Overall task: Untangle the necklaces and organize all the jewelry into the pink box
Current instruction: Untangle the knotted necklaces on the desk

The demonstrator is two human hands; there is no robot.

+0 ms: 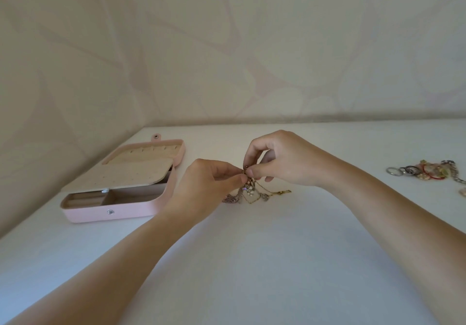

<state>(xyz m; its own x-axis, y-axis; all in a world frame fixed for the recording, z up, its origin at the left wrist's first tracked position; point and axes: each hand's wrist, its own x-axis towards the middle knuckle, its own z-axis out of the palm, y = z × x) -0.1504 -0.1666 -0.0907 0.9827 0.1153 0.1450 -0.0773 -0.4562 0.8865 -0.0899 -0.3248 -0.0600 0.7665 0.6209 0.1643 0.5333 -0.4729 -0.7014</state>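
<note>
both hands (248, 172) on tangled necklaces (254, 193) — pink box (113, 213) open alongside

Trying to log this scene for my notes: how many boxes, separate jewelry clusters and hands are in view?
Pink box: 1, lid open
Jewelry clusters: 2, the tangled necklaces pinched between both hands, and a loose pile far right
Hands: 2, left hand and right hand
Total: 5

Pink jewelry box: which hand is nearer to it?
Left. The left hand is just right of the pink jewelry box; the right hand is farther right. Both pinch the tangled necklaces.
</note>
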